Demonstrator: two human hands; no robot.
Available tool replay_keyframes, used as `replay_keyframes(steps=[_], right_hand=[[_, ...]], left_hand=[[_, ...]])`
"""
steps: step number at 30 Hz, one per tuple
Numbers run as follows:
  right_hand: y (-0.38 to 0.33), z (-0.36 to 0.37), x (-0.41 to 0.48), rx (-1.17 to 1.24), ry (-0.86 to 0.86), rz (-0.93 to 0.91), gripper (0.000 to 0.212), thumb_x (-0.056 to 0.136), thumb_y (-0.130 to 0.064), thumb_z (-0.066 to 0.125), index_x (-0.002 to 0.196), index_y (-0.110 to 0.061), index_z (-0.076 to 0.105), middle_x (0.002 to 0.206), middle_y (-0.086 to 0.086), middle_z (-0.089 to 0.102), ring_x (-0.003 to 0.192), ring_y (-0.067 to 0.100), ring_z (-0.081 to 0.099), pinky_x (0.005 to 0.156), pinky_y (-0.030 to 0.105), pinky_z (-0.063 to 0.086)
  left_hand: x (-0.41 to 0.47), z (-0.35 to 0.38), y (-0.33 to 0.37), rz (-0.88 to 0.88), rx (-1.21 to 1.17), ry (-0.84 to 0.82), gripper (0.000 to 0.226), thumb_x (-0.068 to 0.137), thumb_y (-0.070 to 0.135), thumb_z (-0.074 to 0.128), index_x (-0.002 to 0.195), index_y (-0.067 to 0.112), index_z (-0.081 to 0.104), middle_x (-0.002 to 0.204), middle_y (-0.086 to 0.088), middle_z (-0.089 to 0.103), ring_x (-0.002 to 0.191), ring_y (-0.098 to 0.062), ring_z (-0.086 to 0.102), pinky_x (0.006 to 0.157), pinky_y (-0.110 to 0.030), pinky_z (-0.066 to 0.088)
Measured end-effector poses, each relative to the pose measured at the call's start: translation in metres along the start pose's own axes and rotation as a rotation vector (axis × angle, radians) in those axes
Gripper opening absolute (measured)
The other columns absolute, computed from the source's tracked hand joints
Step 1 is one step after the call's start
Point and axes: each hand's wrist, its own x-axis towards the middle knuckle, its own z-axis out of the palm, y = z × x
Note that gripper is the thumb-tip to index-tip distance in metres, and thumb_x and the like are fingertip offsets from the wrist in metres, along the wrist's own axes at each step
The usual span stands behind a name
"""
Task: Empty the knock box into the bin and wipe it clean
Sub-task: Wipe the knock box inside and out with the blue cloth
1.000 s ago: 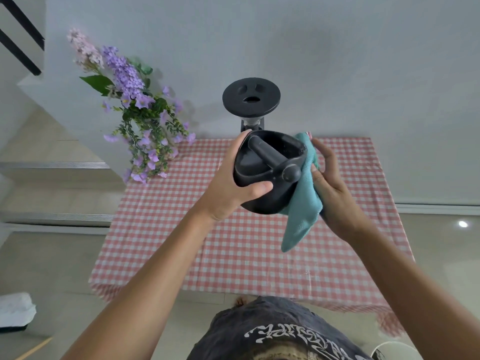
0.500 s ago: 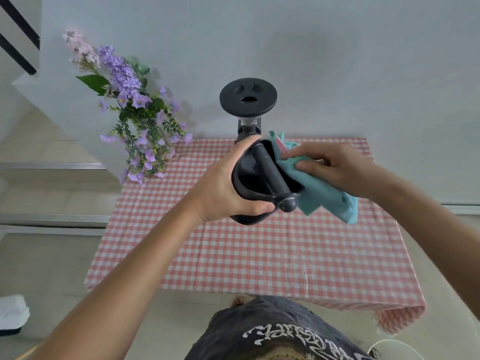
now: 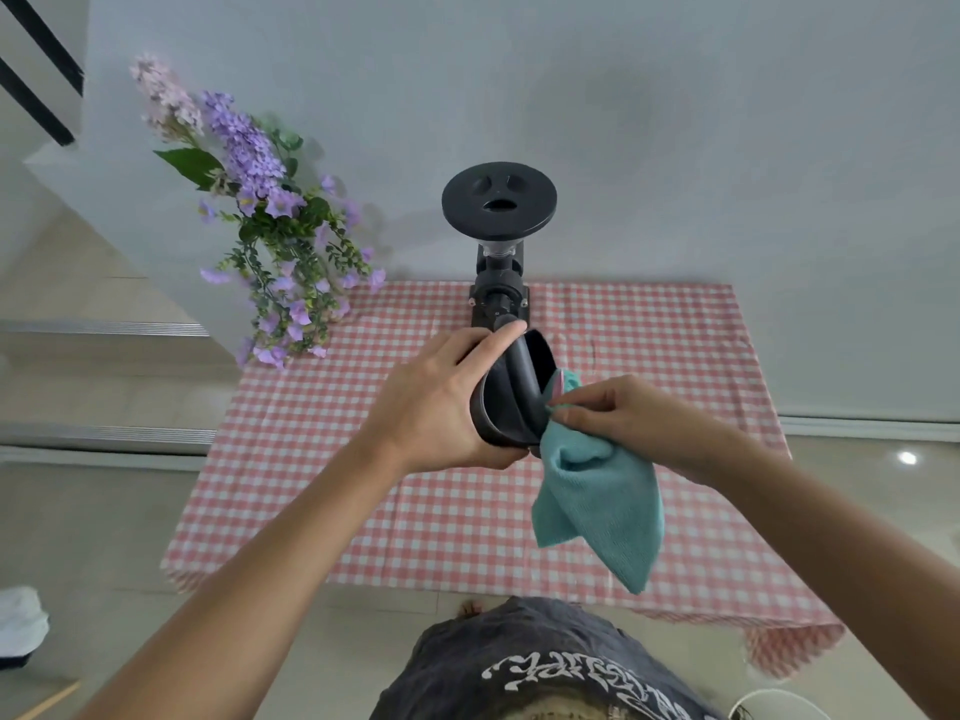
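Knock box [image 3: 511,394] tipped further onto its side since earlier, above worktop [image 3: 426,517] centre | left hand [image 3: 441,413] grips its body | right hand [image 3: 618,415] pinches teal cloth [image 3: 602,504] at its rim

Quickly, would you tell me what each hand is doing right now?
Left hand: closed around the knock box, holding it tilted above the table.
Right hand: closed on the teal cloth, pressing it at the box's rim.
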Motion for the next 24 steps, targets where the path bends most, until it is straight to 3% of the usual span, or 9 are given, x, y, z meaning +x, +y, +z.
replay_keyframes(steps=[2, 5, 8, 10, 12, 16, 19, 21, 24], right_hand=[[0.003, -0.004, 0.002, -0.081, -0.016, -0.014, 0.019, 0.095, -0.037, 0.065, 0.109, -0.033, 0.078, 0.098, -0.01, 0.08, 0.095, 0.011, 0.074, 0.087, 0.027, 0.057], [0.007, -0.011, 0.014, -0.47, 0.053, -0.106, 0.023, 0.095, -0.038, 0.064, 0.115, -0.043, 0.074, 0.102, -0.012, 0.078, 0.093, 0.01, 0.071, 0.085, 0.027, 0.053], [0.005, -0.019, 0.019, -0.814, 0.14, -0.388, 0.025, 0.096, -0.037, 0.061, 0.118, -0.04, 0.072, 0.099, -0.01, 0.075, 0.081, 0.015, 0.069, 0.074, 0.034, 0.055], [0.002, -0.024, 0.019, -0.907, 0.148, -0.62, 0.026, 0.096, -0.036, 0.058, 0.115, -0.032, 0.075, 0.103, -0.012, 0.074, 0.073, 0.01, 0.067, 0.063, 0.028, 0.054], [-0.002, -0.027, 0.019, -0.872, 0.172, -0.684, 0.024, 0.096, -0.034, 0.06, 0.114, -0.03, 0.076, 0.111, -0.015, 0.072, 0.074, 0.005, 0.064, 0.063, 0.02, 0.05], [0.003, -0.012, 0.024, -0.639, 0.17, -0.323, 0.018, 0.095, -0.031, 0.065, 0.108, -0.033, 0.078, 0.1, -0.017, 0.071, 0.082, 0.012, 0.067, 0.073, 0.021, 0.045], [0.02, 0.004, 0.023, -0.234, 0.05, -0.019, 0.016, 0.095, -0.032, 0.065, 0.1, -0.032, 0.08, 0.091, -0.01, 0.078, 0.084, 0.011, 0.072, 0.08, 0.025, 0.054], [0.027, 0.009, 0.017, 0.013, -0.06, 0.084, 0.018, 0.097, -0.03, 0.064, 0.098, -0.025, 0.081, 0.093, -0.004, 0.08, 0.084, 0.009, 0.072, 0.079, 0.024, 0.056], [0.033, 0.008, 0.008, 0.171, -0.142, 0.154, 0.022, 0.096, -0.032, 0.065, 0.106, -0.02, 0.08, 0.102, 0.0, 0.08, 0.091, 0.012, 0.073, 0.085, 0.026, 0.057]], left_hand=[[-0.003, 0.003, 0.001, -0.015, -0.026, -0.022, 0.116, 0.063, 0.078, 0.077, 0.16, 0.026, 0.042, 0.142, 0.005, 0.063, 0.122, -0.02, 0.065, 0.088, -0.044, 0.063], [0.0, -0.001, 0.004, -0.071, -0.141, -0.16, 0.119, 0.06, 0.075, 0.082, 0.161, 0.034, 0.034, 0.147, 0.012, 0.06, 0.127, -0.014, 0.062, 0.101, -0.041, 0.057], [0.002, 0.0, 0.006, -0.129, -0.39, -0.311, 0.114, 0.059, 0.061, 0.091, 0.157, 0.045, 0.033, 0.139, 0.019, 0.065, 0.124, -0.006, 0.064, 0.108, -0.037, 0.054], [0.001, 0.002, 0.008, -0.169, -0.574, -0.336, 0.111, 0.06, 0.054, 0.091, 0.156, 0.045, 0.035, 0.136, 0.016, 0.069, 0.125, -0.007, 0.066, 0.11, -0.041, 0.053], [0.0, 0.003, 0.008, -0.176, -0.65, -0.304, 0.11, 0.061, 0.049, 0.092, 0.157, 0.042, 0.037, 0.135, 0.016, 0.07, 0.126, -0.007, 0.067, 0.11, -0.04, 0.054], [0.001, -0.002, 0.011, -0.105, -0.406, -0.212, 0.116, 0.059, 0.06, 0.091, 0.158, 0.042, 0.035, 0.141, 0.021, 0.063, 0.125, -0.003, 0.062, 0.106, -0.031, 0.053], [0.0, 0.005, 0.007, -0.028, -0.101, -0.179, 0.118, 0.06, 0.077, 0.079, 0.16, 0.039, 0.03, 0.144, 0.013, 0.059, 0.126, -0.015, 0.061, 0.096, -0.039, 0.058], [-0.004, 0.013, 0.004, 0.011, -0.007, -0.157, 0.117, 0.06, 0.081, 0.072, 0.16, 0.037, 0.032, 0.142, 0.009, 0.06, 0.124, -0.02, 0.063, 0.085, -0.044, 0.063], [-0.011, 0.021, 0.003, 0.007, -0.006, -0.152, 0.116, 0.061, 0.083, 0.07, 0.16, 0.036, 0.031, 0.144, 0.01, 0.059, 0.126, -0.018, 0.063, 0.081, -0.045, 0.064]])
